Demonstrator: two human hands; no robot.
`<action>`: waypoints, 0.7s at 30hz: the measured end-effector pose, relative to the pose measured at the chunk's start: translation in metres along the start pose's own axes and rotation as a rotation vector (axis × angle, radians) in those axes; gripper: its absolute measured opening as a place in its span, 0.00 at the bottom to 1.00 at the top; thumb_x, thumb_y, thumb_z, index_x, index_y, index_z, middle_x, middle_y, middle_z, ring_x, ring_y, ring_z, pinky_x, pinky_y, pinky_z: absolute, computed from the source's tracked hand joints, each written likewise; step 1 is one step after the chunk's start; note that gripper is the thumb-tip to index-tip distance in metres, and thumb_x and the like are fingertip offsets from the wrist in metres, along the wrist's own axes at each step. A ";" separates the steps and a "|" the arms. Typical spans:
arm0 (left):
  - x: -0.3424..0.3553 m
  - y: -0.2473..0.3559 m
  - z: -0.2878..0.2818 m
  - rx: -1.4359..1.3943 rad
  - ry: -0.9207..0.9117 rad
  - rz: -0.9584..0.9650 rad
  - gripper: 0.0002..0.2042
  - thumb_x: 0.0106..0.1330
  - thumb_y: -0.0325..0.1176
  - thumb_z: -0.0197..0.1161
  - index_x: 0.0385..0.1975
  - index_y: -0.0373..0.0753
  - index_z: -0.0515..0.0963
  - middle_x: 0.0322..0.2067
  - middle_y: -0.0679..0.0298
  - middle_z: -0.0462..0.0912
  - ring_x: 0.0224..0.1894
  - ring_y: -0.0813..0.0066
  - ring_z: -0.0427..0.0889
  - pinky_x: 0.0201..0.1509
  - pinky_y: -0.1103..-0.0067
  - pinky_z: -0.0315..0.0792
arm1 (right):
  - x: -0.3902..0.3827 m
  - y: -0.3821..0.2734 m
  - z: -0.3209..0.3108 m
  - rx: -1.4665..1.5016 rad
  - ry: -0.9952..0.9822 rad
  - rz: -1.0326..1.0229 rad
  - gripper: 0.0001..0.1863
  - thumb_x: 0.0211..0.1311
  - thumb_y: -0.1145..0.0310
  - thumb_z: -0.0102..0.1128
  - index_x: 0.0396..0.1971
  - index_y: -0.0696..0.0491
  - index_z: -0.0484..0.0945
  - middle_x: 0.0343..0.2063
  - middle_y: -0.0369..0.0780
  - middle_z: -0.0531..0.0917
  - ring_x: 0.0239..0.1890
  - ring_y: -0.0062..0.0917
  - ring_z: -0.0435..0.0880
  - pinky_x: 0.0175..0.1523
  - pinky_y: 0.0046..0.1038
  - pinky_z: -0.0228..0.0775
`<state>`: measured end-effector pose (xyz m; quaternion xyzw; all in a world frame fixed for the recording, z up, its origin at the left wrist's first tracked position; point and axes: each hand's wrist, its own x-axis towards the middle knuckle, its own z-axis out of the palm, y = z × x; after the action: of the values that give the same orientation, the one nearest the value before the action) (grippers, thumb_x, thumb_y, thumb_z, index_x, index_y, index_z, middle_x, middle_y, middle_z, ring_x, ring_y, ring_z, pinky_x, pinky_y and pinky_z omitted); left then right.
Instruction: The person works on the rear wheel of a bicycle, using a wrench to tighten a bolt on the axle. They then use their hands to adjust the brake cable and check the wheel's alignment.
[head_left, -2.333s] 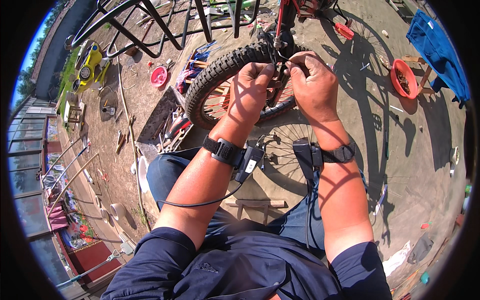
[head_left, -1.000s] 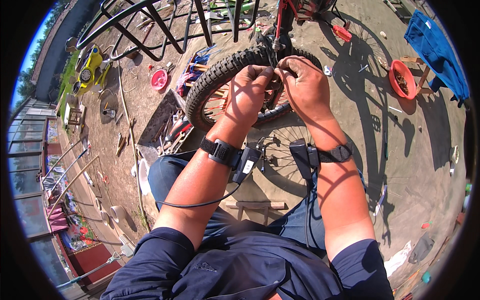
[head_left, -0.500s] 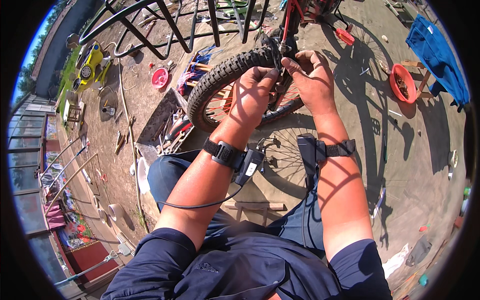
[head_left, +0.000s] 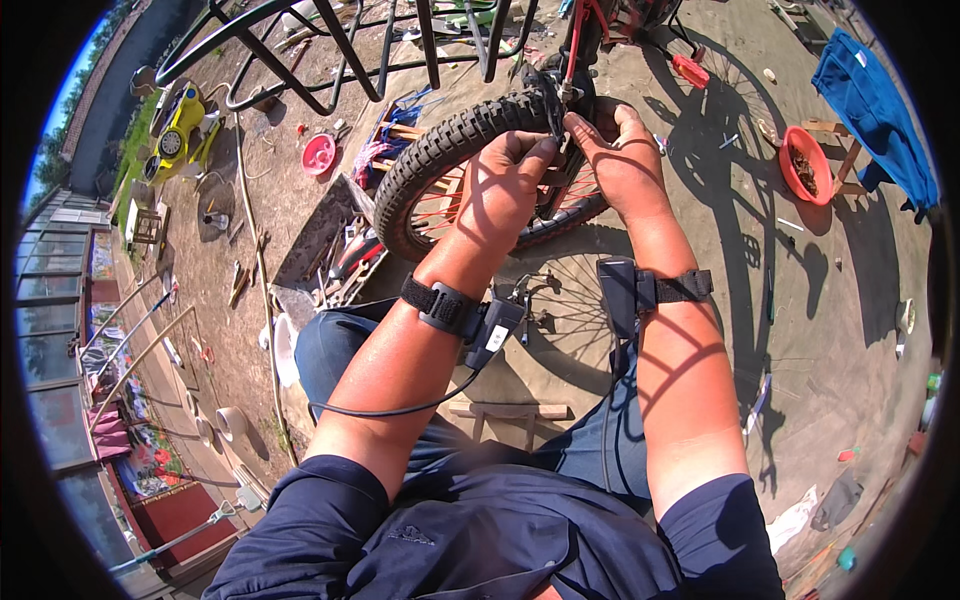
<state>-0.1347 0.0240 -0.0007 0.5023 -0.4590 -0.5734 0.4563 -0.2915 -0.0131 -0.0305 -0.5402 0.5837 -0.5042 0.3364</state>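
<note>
Bicycle front wheel (head_left: 432, 150), just beyond the left hand (head_left: 507, 182) and right hand (head_left: 632, 168), slants lengthwise from near left to far right; the left, nearer, has thumb and forefinger pinched, anything held hidden; the right's thumb and fingertips are parted, farther from the left than a second ago.
</note>
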 end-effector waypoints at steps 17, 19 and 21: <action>0.001 0.048 -0.035 0.720 0.143 0.423 0.16 0.63 0.35 0.71 0.43 0.29 0.78 0.34 0.56 0.86 0.36 0.73 0.85 0.40 0.77 0.78 | -0.002 -0.010 -0.014 0.440 -0.189 0.114 0.22 0.61 0.69 0.71 0.52 0.59 0.75 0.44 0.38 0.84 0.44 0.17 0.81 0.52 0.22 0.72; 0.013 0.059 -0.044 1.081 0.197 0.650 0.25 0.56 0.43 0.75 0.44 0.28 0.77 0.40 0.47 0.85 0.42 0.55 0.86 0.44 0.68 0.79 | -0.002 -0.009 -0.015 0.418 -0.203 0.117 0.22 0.61 0.69 0.70 0.53 0.59 0.74 0.44 0.38 0.84 0.44 0.17 0.81 0.52 0.22 0.73; 0.019 0.067 -0.049 1.262 0.143 0.560 0.36 0.49 0.51 0.78 0.50 0.28 0.75 0.43 0.45 0.82 0.46 0.50 0.83 0.49 0.65 0.77 | -0.004 -0.007 -0.013 0.405 -0.226 0.136 0.23 0.62 0.69 0.70 0.54 0.59 0.74 0.44 0.39 0.83 0.45 0.17 0.81 0.52 0.22 0.73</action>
<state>-0.0837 -0.0086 0.0584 0.5707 -0.7859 -0.0232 0.2369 -0.3007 -0.0053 -0.0208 -0.4742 0.4642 -0.5235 0.5344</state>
